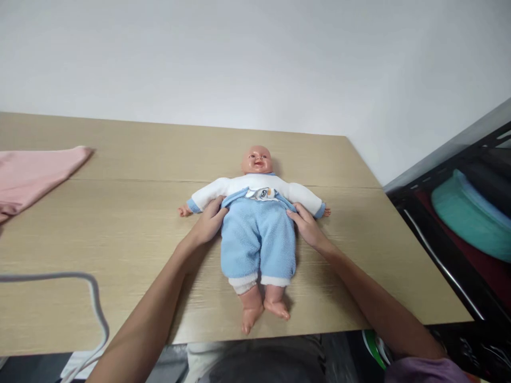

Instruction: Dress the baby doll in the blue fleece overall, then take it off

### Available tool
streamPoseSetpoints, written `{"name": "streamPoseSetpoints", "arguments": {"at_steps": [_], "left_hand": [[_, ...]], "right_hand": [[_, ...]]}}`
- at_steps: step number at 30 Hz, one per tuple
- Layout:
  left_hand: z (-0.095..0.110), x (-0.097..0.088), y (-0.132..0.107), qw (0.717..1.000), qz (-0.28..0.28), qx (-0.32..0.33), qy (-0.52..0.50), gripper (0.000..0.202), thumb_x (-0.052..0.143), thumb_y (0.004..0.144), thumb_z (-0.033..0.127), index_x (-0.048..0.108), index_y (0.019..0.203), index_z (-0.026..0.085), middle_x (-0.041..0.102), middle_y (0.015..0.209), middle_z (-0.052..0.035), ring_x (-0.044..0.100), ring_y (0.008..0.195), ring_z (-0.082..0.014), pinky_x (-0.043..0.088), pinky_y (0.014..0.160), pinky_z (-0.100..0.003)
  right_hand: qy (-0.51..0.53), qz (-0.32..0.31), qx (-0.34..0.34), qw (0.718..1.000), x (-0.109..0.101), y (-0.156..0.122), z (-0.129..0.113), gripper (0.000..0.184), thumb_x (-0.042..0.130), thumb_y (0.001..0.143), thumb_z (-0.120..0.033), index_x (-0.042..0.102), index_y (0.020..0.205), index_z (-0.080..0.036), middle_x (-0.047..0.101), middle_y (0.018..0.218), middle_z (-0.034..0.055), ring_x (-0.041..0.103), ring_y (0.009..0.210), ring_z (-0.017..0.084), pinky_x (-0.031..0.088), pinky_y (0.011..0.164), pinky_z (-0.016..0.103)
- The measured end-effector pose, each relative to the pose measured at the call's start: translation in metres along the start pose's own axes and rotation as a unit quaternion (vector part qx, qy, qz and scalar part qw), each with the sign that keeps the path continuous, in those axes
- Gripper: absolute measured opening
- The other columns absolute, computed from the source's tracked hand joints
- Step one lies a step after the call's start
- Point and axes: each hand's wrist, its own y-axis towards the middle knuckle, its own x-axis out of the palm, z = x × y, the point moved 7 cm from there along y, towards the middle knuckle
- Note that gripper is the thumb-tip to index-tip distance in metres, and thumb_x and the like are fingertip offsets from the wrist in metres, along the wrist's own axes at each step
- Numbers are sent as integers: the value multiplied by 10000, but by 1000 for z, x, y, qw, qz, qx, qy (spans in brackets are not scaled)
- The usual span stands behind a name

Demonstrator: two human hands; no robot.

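Observation:
A baby doll (258, 159) lies on its back on the wooden table, its head toward the wall and its bare feet toward me. It wears a white long-sleeved shirt (255, 182) with blue trim and fluffy light-blue trousers (257, 229) with white cuffs. The shirt's blue hem is bunched up at the belly around a small printed picture. My left hand (211, 220) pinches the hem at the doll's waist on the left side. On the opposite side, my right hand (306, 224) grips the hem too, thumb on top. The undersides of my fingers are partly hidden.
A pink cloth (40, 173) lies at the table's left. A grey-white cable (59, 276) crosses the front left edge. To the right stands a black rack (443, 250) holding a teal item (467, 213). A white wall (239, 64) rises behind the table (131, 159).

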Motion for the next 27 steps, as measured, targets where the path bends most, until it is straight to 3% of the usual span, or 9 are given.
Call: {"name": "streamPoseSetpoints", "arguments": {"at_steps": [5, 9, 12, 15, 20, 24, 27], "left_hand": [[-4, 7, -3, 981, 68, -67, -168, 250, 748, 890, 433, 705, 1032, 232, 743, 1047, -44, 651, 1042, -285, 538, 910, -356], [3, 14, -3, 968, 81, -53, -231, 375, 830, 871, 480, 704, 1119, 229, 760, 1107, -41, 677, 1014, -248, 538, 912, -334], [1, 18, 0, 961, 60, -54, -264, 450, 866, 871, 550, 696, 1147, 238, 759, 1053, -36, 676, 909, -231, 525, 832, -332], [-5, 18, 1, 954, 32, -66, -291, 381, 882, 878, 501, 708, 1083, 232, 685, 884, 4, 582, 744, -180, 449, 693, -288], [-3, 13, 1, 959, -4, -36, -280, 281, 870, 916, 446, 733, 957, 205, 630, 888, 1, 551, 792, -165, 449, 719, -265], [4, 7, 4, 960, 60, 6, -275, 415, 914, 876, 585, 724, 937, 221, 628, 853, 12, 537, 769, -167, 443, 717, -263], [3, 7, 8, 970, 100, 21, -222, 523, 867, 882, 718, 745, 979, 220, 694, 922, -15, 578, 844, -193, 470, 787, -279]], "right_hand": [[223, 15, 122, 967, 17, -3, 15, 506, 832, 874, -656, 730, 1251, -334, 805, 1246, 44, 730, 1214, 310, 605, 1097, 484], [268, 33, 110, 956, 18, -1, 1, 548, 874, 852, -623, 735, 1309, -355, 809, 1330, 28, 711, 1321, 305, 598, 1137, 477], [257, 34, 72, 963, 8, 4, -7, 546, 907, 804, -653, 744, 1224, -346, 817, 1280, 28, 704, 1338, 306, 576, 1168, 473], [225, 13, 60, 972, 0, 9, -3, 533, 927, 763, -659, 731, 1137, -334, 814, 1190, 27, 714, 1284, 305, 566, 1164, 466], [195, 18, 45, 980, -5, 17, -3, 423, 860, 776, -618, 644, 949, -298, 762, 1010, 36, 716, 1127, 311, 583, 1051, 452], [178, 7, 17, 984, -9, 20, -14, 384, 814, 854, -614, 618, 930, -292, 677, 924, -12, 665, 936, 228, 569, 931, 361], [92, -2, -7, 996, -14, 25, -17, 361, 737, 950, -635, 643, 973, -287, 638, 899, -27, 623, 890, 205, 550, 892, 338]]}}
